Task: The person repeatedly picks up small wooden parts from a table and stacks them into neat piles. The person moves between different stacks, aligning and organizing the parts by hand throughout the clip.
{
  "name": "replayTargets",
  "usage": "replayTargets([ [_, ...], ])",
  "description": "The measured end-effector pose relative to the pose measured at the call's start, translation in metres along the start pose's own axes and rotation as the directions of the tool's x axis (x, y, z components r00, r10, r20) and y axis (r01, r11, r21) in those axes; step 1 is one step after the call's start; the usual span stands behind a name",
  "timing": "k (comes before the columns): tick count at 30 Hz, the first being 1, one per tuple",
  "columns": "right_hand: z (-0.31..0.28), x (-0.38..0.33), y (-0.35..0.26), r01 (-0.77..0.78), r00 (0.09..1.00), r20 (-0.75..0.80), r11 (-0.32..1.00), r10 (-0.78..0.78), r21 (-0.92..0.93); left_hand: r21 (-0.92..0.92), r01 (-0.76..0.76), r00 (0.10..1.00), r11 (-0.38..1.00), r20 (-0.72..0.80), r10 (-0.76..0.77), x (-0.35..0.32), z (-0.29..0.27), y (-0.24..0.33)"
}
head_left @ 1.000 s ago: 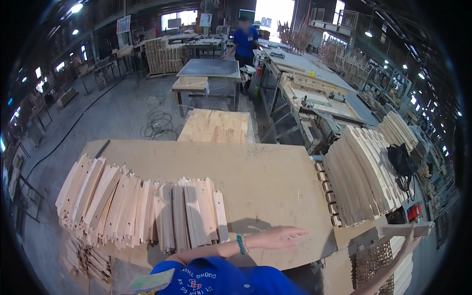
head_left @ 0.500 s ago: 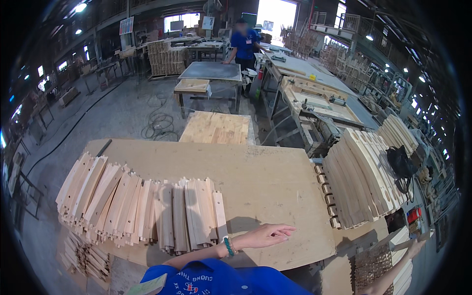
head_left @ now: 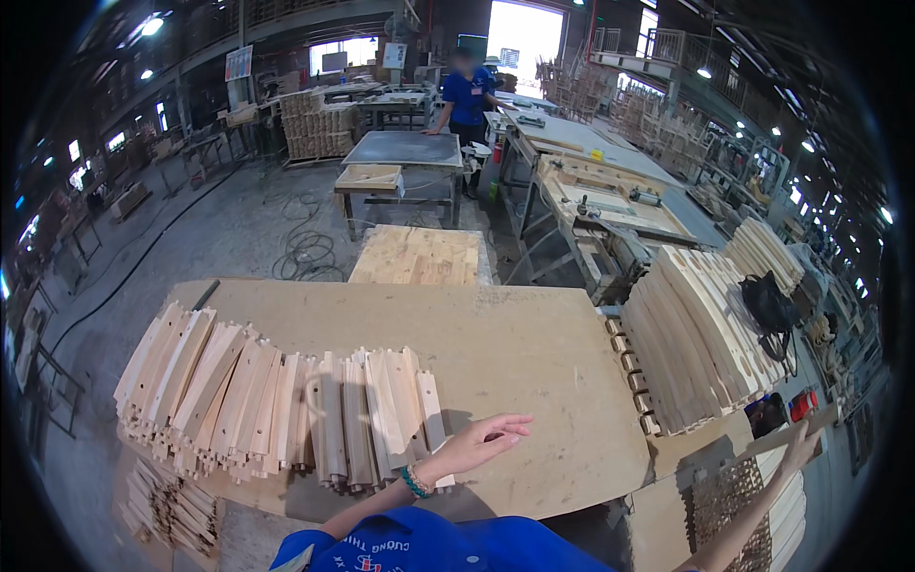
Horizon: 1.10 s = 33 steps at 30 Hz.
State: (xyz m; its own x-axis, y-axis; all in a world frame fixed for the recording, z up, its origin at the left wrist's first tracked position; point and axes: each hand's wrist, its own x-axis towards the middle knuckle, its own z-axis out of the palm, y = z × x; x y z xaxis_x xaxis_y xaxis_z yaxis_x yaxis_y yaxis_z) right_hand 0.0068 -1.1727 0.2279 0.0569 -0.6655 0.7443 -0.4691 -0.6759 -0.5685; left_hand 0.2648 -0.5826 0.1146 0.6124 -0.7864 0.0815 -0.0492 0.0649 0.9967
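My left hand [head_left: 477,444], a beaded bracelet on its wrist, hovers above the brown board tabletop [head_left: 534,372]. Its fingers are stretched out and it holds nothing. Just left of it, a long row of pale wooden slats [head_left: 253,391] with small holes and tenon ends lies across the board. Out at the lower right, my right hand [head_left: 801,450] is closed on a flat wooden slat [head_left: 783,436]. Under that slat sits a stack of wooden pieces [head_left: 732,510], whose ends face me. The right fingers are partly hidden behind the slat.
A tall stack of curved wooden parts [head_left: 691,334] stands at the board's right, with a black bag [head_left: 768,303] on it. More slats [head_left: 172,505] are piled lower left. Beyond are a plywood-topped stand [head_left: 419,255], worktables and a person in blue [head_left: 464,100].
My right hand has come up with the slat, which now shows more clearly above the stack. My left hand has shifted slightly left and up, fingers still extended.
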Motion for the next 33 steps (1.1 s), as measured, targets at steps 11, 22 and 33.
replayTargets([
  [11,0.058,-0.066,-0.108,-0.121,0.923,0.376,0.862,-0.085,0.492,0.002,0.012,1.000,1.000,-0.002,-0.012,-0.025,0.003,0.004],
  [22,0.070,-0.091,-0.147,-0.130,0.879,0.466,0.887,-0.105,0.444,-0.043,-0.001,0.997,0.999,-0.076,-0.002,-0.045,-0.004,0.008],
  [33,0.058,-0.097,-0.159,-0.082,0.926,0.354,0.841,-0.135,0.535,-0.016,0.002,0.999,1.000,-0.039,-0.003,-0.050,0.001,0.014],
])
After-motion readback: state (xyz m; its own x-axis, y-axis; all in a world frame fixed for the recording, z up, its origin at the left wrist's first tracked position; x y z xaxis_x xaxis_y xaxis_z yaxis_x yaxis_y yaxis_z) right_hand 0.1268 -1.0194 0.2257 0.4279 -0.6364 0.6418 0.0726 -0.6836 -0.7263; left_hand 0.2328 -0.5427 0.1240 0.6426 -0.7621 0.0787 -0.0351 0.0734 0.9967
